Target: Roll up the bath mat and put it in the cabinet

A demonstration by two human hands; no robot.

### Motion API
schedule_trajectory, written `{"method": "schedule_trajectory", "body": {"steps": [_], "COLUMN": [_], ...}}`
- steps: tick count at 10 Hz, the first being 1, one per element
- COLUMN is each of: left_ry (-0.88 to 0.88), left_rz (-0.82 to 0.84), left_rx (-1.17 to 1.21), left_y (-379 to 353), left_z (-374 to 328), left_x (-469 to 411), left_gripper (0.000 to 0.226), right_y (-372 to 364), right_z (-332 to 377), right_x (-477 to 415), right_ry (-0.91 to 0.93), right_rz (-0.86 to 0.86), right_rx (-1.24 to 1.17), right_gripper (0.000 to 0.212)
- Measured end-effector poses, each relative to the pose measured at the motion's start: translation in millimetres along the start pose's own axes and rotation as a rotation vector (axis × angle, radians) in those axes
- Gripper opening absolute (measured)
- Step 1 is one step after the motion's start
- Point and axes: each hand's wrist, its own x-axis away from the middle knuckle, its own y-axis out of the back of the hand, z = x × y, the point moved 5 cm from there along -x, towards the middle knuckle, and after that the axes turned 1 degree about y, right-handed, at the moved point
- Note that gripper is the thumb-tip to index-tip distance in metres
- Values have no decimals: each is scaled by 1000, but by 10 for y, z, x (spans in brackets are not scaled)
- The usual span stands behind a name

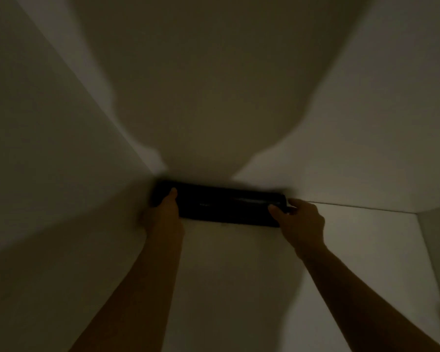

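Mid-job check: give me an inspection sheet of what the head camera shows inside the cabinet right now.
Surface: pale cabinet shelf, dim and shadowed.
Job's things: dark rolled bath mat lying across the shelf, at the back wall.
Clutter: nothing seen.
Grips: left hand holds the mat's left end; right hand holds its right end.
Cables: nothing seen.
Surroundings: plain cabinet walls on both sides; image dark and blurred.
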Motion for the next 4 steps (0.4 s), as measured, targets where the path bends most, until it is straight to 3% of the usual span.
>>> {"method": "schedule_trajectory", "body": {"steps": [1, 2, 3, 4], "left_ry": [-19, -155, -499, -887], "left_rz": [41, 11, 131, 215], "left_rx": [-235, -573, -1149, -1648], "left_y": [36, 29, 26, 60], "left_z": [-46, -162, -259, -280], "left_x": [370, 650, 1176, 1785], "left_gripper": [73, 77, 80, 82], "right_y": [16, 194, 529, 934], "right_z": [120, 108, 121, 296], "right_x": [205, 344, 568, 884], "right_ry": [212, 239, 277, 339], "right_rz": [19, 4, 1, -33], "right_rx": [188, 267, 366, 474], "right_gripper": [59, 56, 34, 39]}}
